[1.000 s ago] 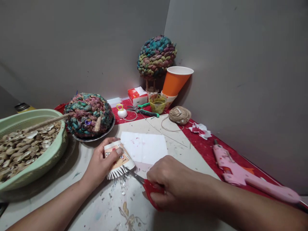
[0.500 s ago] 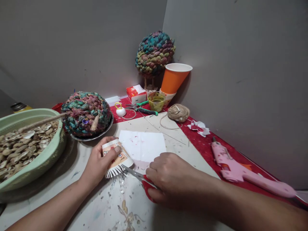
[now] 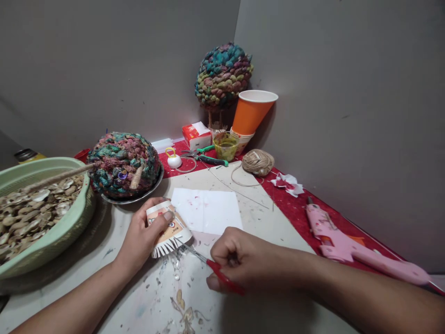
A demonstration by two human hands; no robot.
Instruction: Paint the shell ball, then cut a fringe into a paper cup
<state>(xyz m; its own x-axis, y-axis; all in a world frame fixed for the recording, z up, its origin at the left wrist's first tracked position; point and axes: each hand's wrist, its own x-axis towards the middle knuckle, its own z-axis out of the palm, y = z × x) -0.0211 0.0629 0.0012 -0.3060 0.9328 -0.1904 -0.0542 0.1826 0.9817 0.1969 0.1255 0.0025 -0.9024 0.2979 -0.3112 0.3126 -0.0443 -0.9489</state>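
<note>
My left hand (image 3: 141, 232) grips a printed paper cup (image 3: 176, 226), thumb on its side and fingers behind it. The cup's lower edge is snipped into a fringe of narrow white strips. Scissors with red handles (image 3: 222, 274) sit in my closed right hand (image 3: 243, 260), and their blade tips touch the cup just where the fringe stops. Behind the cup, a white paper sheet (image 3: 215, 211) with small red specks lies flat on the table.
At left stands a green basket (image 3: 85, 208) of nut shells beside a colourful shell-covered ball (image 3: 127, 162). Pliers (image 3: 212, 161), a twine ball (image 3: 257, 162), an orange cup (image 3: 252, 113) and a second ball (image 3: 224, 76) are at the back; a pink glue gun (image 3: 333, 236) lies right.
The scissors have turned in my right hand and their blades now look closed together, tips still at the cup's edge. My left hand keeps holding the cup. The view shifted slightly.
</note>
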